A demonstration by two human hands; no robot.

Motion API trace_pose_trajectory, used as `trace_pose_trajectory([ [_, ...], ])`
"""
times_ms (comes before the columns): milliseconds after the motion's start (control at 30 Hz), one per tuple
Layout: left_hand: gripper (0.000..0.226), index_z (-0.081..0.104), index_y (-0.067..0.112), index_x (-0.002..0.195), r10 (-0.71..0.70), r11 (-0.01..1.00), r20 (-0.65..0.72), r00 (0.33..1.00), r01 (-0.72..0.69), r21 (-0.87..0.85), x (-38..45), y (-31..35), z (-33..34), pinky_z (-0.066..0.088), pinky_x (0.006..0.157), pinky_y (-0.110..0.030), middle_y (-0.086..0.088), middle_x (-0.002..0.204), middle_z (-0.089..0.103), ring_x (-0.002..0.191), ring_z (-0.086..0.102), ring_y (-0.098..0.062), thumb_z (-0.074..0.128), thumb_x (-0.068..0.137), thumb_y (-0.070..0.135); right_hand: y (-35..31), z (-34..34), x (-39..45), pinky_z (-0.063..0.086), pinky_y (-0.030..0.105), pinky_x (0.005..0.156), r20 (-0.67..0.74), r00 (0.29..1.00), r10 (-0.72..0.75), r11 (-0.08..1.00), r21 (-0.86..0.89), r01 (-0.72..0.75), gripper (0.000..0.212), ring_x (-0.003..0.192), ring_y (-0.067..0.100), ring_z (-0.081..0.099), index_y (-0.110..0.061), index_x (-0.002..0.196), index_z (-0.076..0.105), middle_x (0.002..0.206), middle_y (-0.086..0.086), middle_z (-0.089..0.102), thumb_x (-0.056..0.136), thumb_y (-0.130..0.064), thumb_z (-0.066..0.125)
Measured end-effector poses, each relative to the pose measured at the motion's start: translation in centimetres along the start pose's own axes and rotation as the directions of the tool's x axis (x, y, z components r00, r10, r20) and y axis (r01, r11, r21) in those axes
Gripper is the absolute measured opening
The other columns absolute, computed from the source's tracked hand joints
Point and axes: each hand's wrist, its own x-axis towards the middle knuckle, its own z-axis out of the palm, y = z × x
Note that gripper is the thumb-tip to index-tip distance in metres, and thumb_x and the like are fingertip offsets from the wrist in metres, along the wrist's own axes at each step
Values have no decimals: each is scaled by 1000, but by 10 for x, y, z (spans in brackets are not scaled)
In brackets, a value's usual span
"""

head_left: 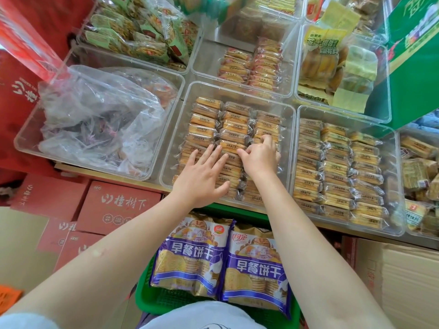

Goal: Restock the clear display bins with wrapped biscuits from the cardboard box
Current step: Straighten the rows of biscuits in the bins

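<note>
While my left hand (204,174) is pressing flat on the wrapped biscuits (234,129), my right hand (260,154) is pinching one into the centre bin (171,143); next, refilling gaps.

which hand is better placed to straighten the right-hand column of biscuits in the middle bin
Right. The right hand already rests on that column of wrapped biscuits, fingers curled at a packet. The left hand lies flat on the left and middle columns of the middle bin.

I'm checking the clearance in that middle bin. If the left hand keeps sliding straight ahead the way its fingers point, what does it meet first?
The left hand lies flat on the wrapped biscuits in the middle bin, fingers pointing up-right. Straight ahead it probably meets more packs in the same rows, likely before the right hand.
</note>
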Motion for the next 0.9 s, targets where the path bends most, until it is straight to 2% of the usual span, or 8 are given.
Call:
trace_pose_trajectory([
  [100, 77, 4, 23, 162, 1, 1000, 3, 1000, -1, 6, 0, 0, 1, -1, 126, -49, -2, 169, -7, 155, -13, -18, 21, 99, 63, 0, 0, -3, 16, 52, 120, 11, 1000, -23, 1000, -2, 23, 31, 148, 26, 19, -25, 96, 74, 158, 7, 29, 98, -51, 56],
  [233, 77, 5, 23, 162, 5, 1000, 2, 1000, -5, 8, 0, -1, 2, 0, 126, -49, -2, 169, -6, 155, -14, -18, 21, 98, 64, 0, -2, -5, 17, 56, 119, 25, 998, -55, 997, -54, 57, 33, 146, 29, 19, -29, 108, 72, 156, 9, 28, 100, -51, 50],
  [400, 77, 6, 23, 162, 8, 1000, 10, 1000, -8, 8, 1, -1, 2, 1, 126, -50, -2, 169, -5, 155, -13, -18, 20, 98, 63, -1, 1, -10, 12, 60, 119, 56, 991, -124, 956, -261, 134, 41, 150, 37, 14, -25, 118, 71, 163, 15, 19, 106, -46, 38],
  [533, 76, 6, 23, 162, 5, 1000, 33, 999, -5, 9, 2, -2, 1, -1, 126, -50, -2, 169, -4, 155, -13, -18, 22, 99, 61, -4, -5, -10, 15, 57, 118, 112, 987, -118, 920, -361, 151, 46, 149, 35, 18, -22, 130, 67, 164, 14, 18, 107, -43, 33],
  [633, 76, 5, 22, 162, 4, 1000, 13, 1000, -4, -12, 2, -1, -1, 0, 126, -49, -2, 169, -3, 155, -11, -18, 24, 99, 60, 1, -15, -13, 14, 57, 120, 138, 986, -90, 958, -261, 123, 44, 150, 30, 18, -22, 129, 66, 163, 12, 22, 106, -38, 33],
  [767, 76, 5, 20, 162, 4, 999, -68, 998, -7, -45, -2, -1, -2, 1, 125, -47, -4, 169, -5, 155, -9, -20, 26, 100, 57, 25, -19, -52, 24, 48, 115, -52, 989, -141, 989, 29, 142, 33, 138, 24, 35, -26, 125, 67, 145, 6, 44, 102, -29, 44],
  [833, 72, 9, 19, 162, 22, 998, -84, 996, -27, -59, -6, -1, -3, 3, 125, -46, -5, 169, -2, 156, -6, -20, 27, 101, 53, 32, -12, -77, 22, 48, 116, 19, 984, -174, 980, 99, 172, 30, 142, 22, 31, -29, 119, 71, 148, 4, 41, 102, -33, 46],
  [900, 64, 26, 18, 159, 22, 996, -139, 990, -34, -87, -13, -1, -3, 7, 124, -45, -6, 168, 14, 156, 7, -22, 30, 102, 47, 37, -2, -96, 17, 49, 119, 68, 978, -197, 979, 71, 192, 32, 147, 20, 23, -30, 115, 73, 156, 2, 35, 102, -39, 45],
])
